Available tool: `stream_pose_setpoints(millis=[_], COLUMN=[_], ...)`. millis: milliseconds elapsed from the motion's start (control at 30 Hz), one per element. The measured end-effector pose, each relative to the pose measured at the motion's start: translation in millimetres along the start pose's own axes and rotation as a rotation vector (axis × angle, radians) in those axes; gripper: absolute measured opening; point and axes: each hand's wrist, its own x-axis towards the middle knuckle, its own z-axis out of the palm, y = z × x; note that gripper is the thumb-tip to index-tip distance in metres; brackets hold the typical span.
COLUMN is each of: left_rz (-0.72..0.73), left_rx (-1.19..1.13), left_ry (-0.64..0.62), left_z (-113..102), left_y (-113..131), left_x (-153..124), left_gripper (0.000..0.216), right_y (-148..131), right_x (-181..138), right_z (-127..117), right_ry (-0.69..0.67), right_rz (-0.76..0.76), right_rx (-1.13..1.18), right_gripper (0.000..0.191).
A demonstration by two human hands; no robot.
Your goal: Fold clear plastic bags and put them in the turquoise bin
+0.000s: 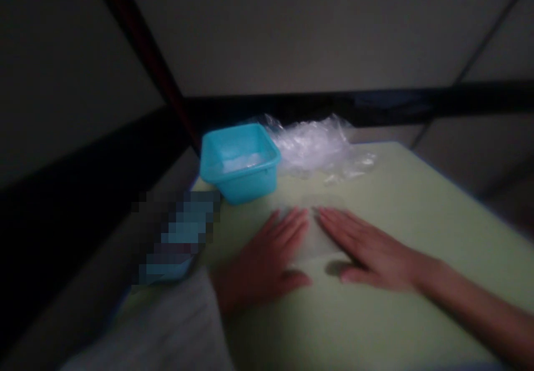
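Observation:
A thin, see-through plastic sheet or bag [317,237] lies flat on the yellow-green table [375,326]. My left hand [271,257] rests palm down at its left side, fingers stretched forward and thumb out. At its right side my right hand [361,246] lies palm down too, fingers stretched and the thumb apart. Neither hand grips anything. The fingers cover parts of the sheet, and the dim, blurred view hides its exact outline.
Beyond my left hand stands a turquoise plastic basin [250,184] with whitish, clear material inside. A crumpled clear plastic bag [312,146] lies to its right. A pixelated flat object [183,235] sits at the table's left edge. Walls [292,31] rise behind.

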Motion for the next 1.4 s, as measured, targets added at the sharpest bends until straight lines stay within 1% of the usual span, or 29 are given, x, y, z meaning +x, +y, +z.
stream_pose_setpoints(millis=[33,100,233,333,467,600,733,833,900,933,1033,1100,1133,1200,1400], left_rz=[0.053,0.107,0.121,0.134,0.171,0.166,0.169,0.16,0.143,0.134,0.102,0.08,0.071,0.055,0.022], left_rx=[-0.039,-0.11,-0.165,-0.165,-0.153,-0.147,-0.146,-0.149,-0.143,-0.133,-0.075,-0.035,-0.024,-0.022,-0.053], left_ry=[-0.004,-0.024,-0.083,-0.101,-0.093,-0.086,-0.072,-0.049,-0.031,-0.024,0.011,0.033,0.04,0.042,0.034], left_z=[-1,-2,-3,-4,-5,-6,-6,-5,-5,-4,-5,-5,-6,-5,-3], left_y=[3,9,13,11,10,11,13,12,10,9,4,2,2,1,3], left_x=[0,-1,0,0,1,0,0,0,-1,-1,-3,-4,-4,-5,-5], left_gripper=[0.084,0.085,0.085,0.084,0.077,0.071,0.07,0.074,0.077,0.077,0.071,0.067,0.066,0.065,0.064], right_y=[-2,-4,-6,-5,-5,-6,-5,-2,2,4,9,12,12,13,9], right_x=[0,0,-2,-4,-4,-4,-4,-2,-1,-1,-5,-10,-12,-14,-12], right_z=[-1,-1,2,4,4,5,7,4,-3,-8,-21,-26,-27,-26,-19], right_ry=[0.002,-0.005,-0.037,-0.039,-0.031,-0.009,0.004,0.009,0.016,0.022,0.049,0.077,0.089,0.1,0.104], right_rz=[-0.01,-0.02,-0.012,-0.008,-0.006,-0.021,-0.009,-0.016,-0.063,-0.102,-0.197,-0.205,-0.196,-0.184,-0.153], right_rx=[0.004,0.01,0.004,-0.002,-0.012,0.003,0.011,0.023,0.029,0.023,-0.028,-0.073,-0.096,-0.139,-0.248], right_gripper=[0.087,0.088,0.088,0.089,0.088,0.087,0.087,0.086,0.079,0.073,0.045,0.028,0.024,0.021,0.027])
